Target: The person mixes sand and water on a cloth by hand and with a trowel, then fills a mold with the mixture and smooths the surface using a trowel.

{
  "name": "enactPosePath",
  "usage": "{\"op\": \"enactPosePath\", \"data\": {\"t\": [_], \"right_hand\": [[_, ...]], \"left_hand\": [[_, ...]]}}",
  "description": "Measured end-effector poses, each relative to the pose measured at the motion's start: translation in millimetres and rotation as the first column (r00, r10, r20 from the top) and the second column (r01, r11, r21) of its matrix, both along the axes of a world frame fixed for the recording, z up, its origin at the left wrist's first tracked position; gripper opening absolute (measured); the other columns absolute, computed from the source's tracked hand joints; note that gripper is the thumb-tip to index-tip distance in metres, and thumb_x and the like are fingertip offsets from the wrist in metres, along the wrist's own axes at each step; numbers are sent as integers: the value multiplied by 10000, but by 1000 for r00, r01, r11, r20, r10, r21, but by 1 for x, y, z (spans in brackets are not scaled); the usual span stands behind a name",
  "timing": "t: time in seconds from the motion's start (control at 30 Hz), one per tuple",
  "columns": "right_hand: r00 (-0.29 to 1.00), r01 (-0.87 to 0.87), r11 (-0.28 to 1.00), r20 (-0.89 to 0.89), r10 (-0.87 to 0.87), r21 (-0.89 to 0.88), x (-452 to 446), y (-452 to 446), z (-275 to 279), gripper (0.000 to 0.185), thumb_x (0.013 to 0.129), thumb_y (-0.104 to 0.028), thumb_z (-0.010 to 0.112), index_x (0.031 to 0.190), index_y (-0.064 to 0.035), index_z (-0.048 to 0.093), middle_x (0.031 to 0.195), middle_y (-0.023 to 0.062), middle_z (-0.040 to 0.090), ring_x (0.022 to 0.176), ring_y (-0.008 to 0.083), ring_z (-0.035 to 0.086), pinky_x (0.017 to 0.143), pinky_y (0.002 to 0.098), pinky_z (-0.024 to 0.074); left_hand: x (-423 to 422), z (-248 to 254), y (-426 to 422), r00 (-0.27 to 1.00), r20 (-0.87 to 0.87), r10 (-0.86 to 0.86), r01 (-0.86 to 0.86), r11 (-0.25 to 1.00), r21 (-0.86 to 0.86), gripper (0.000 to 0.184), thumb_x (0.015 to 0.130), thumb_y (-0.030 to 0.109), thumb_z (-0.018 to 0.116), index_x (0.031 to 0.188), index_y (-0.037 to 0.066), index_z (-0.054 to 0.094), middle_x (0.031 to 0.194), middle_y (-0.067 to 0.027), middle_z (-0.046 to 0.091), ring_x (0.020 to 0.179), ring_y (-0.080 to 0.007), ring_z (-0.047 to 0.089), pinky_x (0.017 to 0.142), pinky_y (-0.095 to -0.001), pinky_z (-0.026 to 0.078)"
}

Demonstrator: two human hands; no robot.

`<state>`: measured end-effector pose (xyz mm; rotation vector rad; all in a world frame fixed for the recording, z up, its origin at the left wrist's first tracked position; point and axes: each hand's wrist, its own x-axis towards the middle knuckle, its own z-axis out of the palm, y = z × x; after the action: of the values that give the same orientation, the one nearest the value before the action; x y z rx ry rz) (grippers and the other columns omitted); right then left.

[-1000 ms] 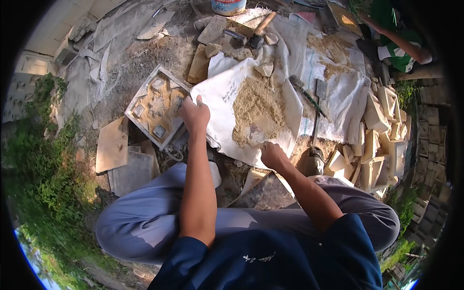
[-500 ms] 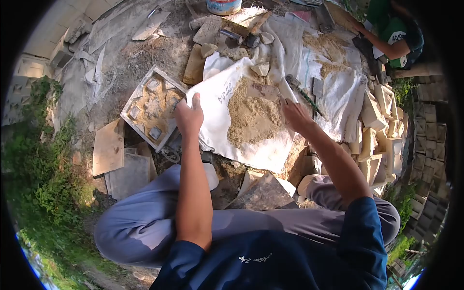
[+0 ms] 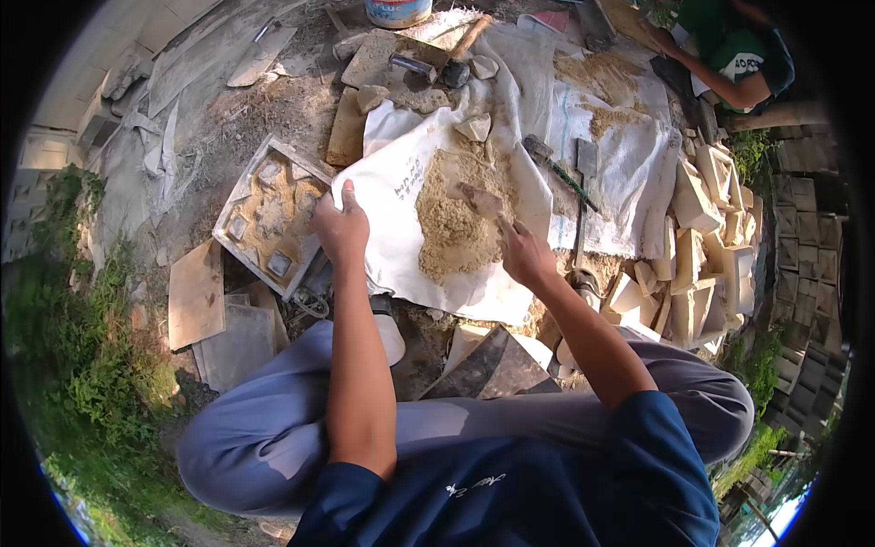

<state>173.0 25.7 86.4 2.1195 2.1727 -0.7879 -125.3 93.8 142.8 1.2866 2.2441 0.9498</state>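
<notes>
My left hand (image 3: 341, 223) pinches the left edge of a white sack (image 3: 387, 187) spread on the ground. On the sack lies a heap of damp sandy mix (image 3: 451, 228). My right hand (image 3: 526, 253) is closed round the handle of a trowel (image 3: 481, 201), whose blade rests on the heap. Beside my left hand a square mould (image 3: 273, 217) stands tilted, with sandy material and small square blocks inside.
Hammers (image 3: 415, 67), stones and boards lie beyond the sack. A brush (image 3: 561, 171) is on its right, near stacked cast blocks (image 3: 697, 196). Another person (image 3: 738, 68) sits at the upper right. A bucket (image 3: 398, 11) stands at the top. Flat plates (image 3: 197, 296) lie left.
My right hand moved from the sack's near edge up to its right side, then back down a little. The trowel blade shifted across the heap. My left hand keeps the sack edge.
</notes>
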Motion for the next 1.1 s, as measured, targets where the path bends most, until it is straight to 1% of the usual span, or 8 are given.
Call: {"op": "enactPosePath", "data": {"t": [0.17,0.23,0.43,0.63,0.83,0.97,1.07,1.1], "right_hand": [[958,276,954,110,-263,-116,14,-20,-13,549,934,-87,538,1450,56,419,1033,302,678,879,448,699,760,522,567],[895,442,896,-47,-443,-29,-7,-42,-40,325,927,-146,608,1129,109,612,905,337,691,890,490,693,769,546,555],[766,564,790,-204,-609,-240,-51,-34,-31,300,905,-118,554,1036,139,639,971,403,656,965,531,661,856,529,538],[952,205,978,-243,-188,47,-50,-19,-13,383,959,-191,545,1248,59,572,1091,348,654,916,505,671,815,549,543],[997,-79,997,4,79,1,-20,-21,7,458,994,-159,477,1421,9,467,1154,278,634,873,464,688,757,542,558],[964,266,959,-22,-265,103,0,-45,2,439,985,-158,539,1366,59,502,1127,284,648,896,477,679,774,551,545],[876,455,866,-74,-477,-207,-17,-64,-27,355,980,-164,535,1185,120,593,1105,368,643,1004,501,653,875,562,521],[851,505,857,-107,-515,-104,-33,-69,-31,351,965,-168,537,1144,126,606,1030,382,657,994,511,655,884,555,525]], "left_hand": [[-1,-9,-1,1000,11,-11,11,998,62,392,990,273,627,972,-112,701,893,-305,704,868,-474,687,759,-504,519],[6,0,-2,996,85,-32,21,992,127,368,993,254,623,982,-104,706,891,-297,707,861,-470,687,754,-498,518],[17,14,-1,992,108,-70,61,994,86,311,985,220,623,969,-76,715,876,-287,708,849,-463,688,743,-490,516],[14,9,-7,999,15,-29,28,997,76,323,987,234,620,951,-72,719,875,-278,710,849,-465,684,744,-501,513],[5,6,-7,997,55,-51,45,994,98,344,984,261,627,959,-70,720,865,-273,710,845,-470,682,731,-504,513],[-7,13,-11,983,135,-125,144,980,-138,361,931,258,701,964,-101,716,906,-299,715,877,-455,704,757,-493,533],[-6,20,-13,959,192,-207,257,921,-292,374,896,234,736,986,-128,708,951,-320,714,913,-446,713,793,-482,544],[-7,21,-14,962,187,-201,256,903,-346,380,882,218,748,1000,-140,704,977,-328,713,934,-443,716,814,-476,547]]}}
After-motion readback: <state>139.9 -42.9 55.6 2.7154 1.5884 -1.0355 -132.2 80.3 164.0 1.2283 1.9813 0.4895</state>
